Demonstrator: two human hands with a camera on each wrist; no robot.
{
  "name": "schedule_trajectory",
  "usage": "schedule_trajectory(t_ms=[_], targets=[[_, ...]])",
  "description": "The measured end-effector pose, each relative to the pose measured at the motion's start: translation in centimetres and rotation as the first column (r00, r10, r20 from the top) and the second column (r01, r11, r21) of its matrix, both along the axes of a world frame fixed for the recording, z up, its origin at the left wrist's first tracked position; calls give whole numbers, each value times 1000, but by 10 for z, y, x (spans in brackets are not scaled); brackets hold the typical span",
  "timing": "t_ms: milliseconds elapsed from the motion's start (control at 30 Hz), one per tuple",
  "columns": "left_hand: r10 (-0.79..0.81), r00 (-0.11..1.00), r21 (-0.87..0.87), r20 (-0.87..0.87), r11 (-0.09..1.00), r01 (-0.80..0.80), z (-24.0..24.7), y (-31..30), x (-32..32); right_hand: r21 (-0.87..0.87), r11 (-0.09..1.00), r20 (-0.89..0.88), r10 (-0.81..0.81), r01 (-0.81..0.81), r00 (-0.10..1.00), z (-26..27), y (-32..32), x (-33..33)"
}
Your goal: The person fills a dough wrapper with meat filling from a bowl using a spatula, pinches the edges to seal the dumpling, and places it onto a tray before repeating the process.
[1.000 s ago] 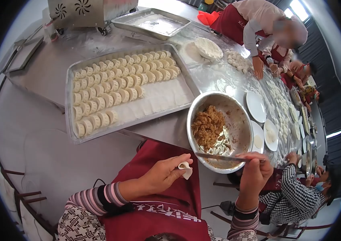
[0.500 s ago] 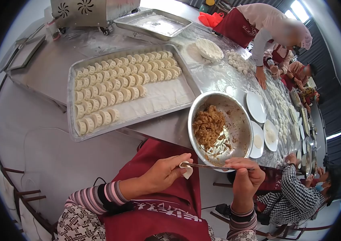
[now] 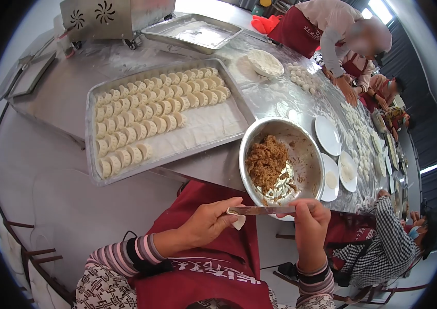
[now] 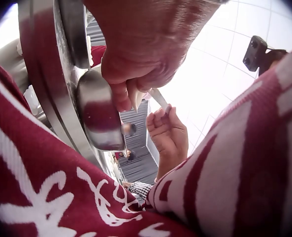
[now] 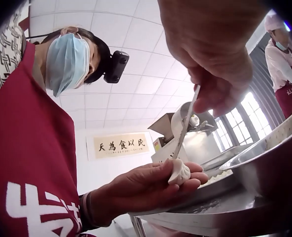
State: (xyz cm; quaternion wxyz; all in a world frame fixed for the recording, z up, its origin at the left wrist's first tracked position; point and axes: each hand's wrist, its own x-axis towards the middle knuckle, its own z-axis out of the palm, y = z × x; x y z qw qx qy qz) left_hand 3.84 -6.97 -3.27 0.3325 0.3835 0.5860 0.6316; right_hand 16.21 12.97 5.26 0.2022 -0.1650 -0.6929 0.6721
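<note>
Pinched between the thumb and fingers of my left hand (image 3: pixel 203 225) is a folded dumpling wrapper (image 3: pixel 238 221); pleats show on its side in the right wrist view. My right hand (image 3: pixel 312 226) grips a thin, flat filling spatula (image 3: pixel 265 210), held level in the head view. The spatula's tip reaches into the wrapper's opening. Just beyond both hands stands a steel bowl (image 3: pixel 308 165) with a brown mound of filling (image 3: pixel 266 164) in it. The spatula's right end is hidden by my right fingers.
A metal tray (image 3: pixel 213 126) with rows of pleated dumplings (image 3: pixel 141 129) lies left of the bowl. White plates (image 3: pixel 328 135) stand to its right, a floury bowl (image 3: pixel 266 63) behind. Another tray (image 3: pixel 192 32) sits farther back. Several people work along the steel table.
My right hand has brought the spatula left from over the bowl's near edge to the wrapper, and its tip now sits in the fold. My left hand has stayed nearly still.
</note>
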Motion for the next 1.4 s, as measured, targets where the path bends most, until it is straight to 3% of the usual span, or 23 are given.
schedule_trajectory(t_ms=[33,100,133,200,333,400,467,500,533,567,600,667,733,800,967,1100,1167,1200,1267,1333,1400], targets=[[-14,1000,-26,-13,1000,13,1,0,-1,-3,1000,-3,-5,5,1000,-3,2,0],[-24,999,-18,25,1000,24,0,1,-2,-392,916,112,-51,91,992,-11,8,0],[-28,997,-9,74,1000,29,1,2,-1,-394,914,111,-55,95,992,-13,10,0],[-22,997,-6,77,1000,22,0,2,0,-581,807,127,-34,102,991,-18,14,1],[-83,994,-4,74,997,83,-3,2,-4,-603,792,97,-44,93,994,-18,17,2],[-43,992,21,116,999,40,-3,2,0,-590,800,-30,-153,106,988,-21,23,1],[-23,988,51,150,999,15,1,2,3,-541,831,-88,-210,130,974,-20,32,-4],[-27,979,51,202,999,17,3,2,3,-225,950,-161,-257,218,953,-24,37,-8],[-32,966,50,255,999,20,4,1,3,112,943,-238,-281,313,930,-24,41,-12],[-34,966,52,255,998,22,3,1,3,294,902,-200,-264,315,944,-19,40,-14],[-49,969,53,242,998,37,2,1,3,291,897,-212,-277,332,937,-19,44,-18],[-49,963,80,266,996,29,3,1,4,730,665,-194,-21,159,981,-25,52,-29],[-60,968,78,245,996,41,4,0,4,760,634,-171,-15,142,985,-30,53,-37],[-63,959,89,275,995,39,4,-1,6,916,400,-4,115,-43,993,-43,63,-43],[-74,947,91,313,995,48,10,-1,5,920,352,138,118,-171,983,-43,66,-47],[-42,954,109,296,994,10,15,-1,7,951,257,147,119,-174,982,-28,56,-39],[-48,956,83,290,996,25,18,-3,7,982,179,-54,12,51,998,-2,27,-30],[-60,942,121,329,992,21,13,-2,9,983,184,-34,20,30,999,0,18,-24],[-80,936,130,343,991,37,10,-2,9,895,418,-195,63,152,979,1,-1,-13],[-81,938,127,338,991,40,11,0,9,883,436,-223,65,173,973,0,-19,-5],[-76,939,118,335,992,38,11,1,9,832,536,-197,45,142,979,-3,-33,-5]])
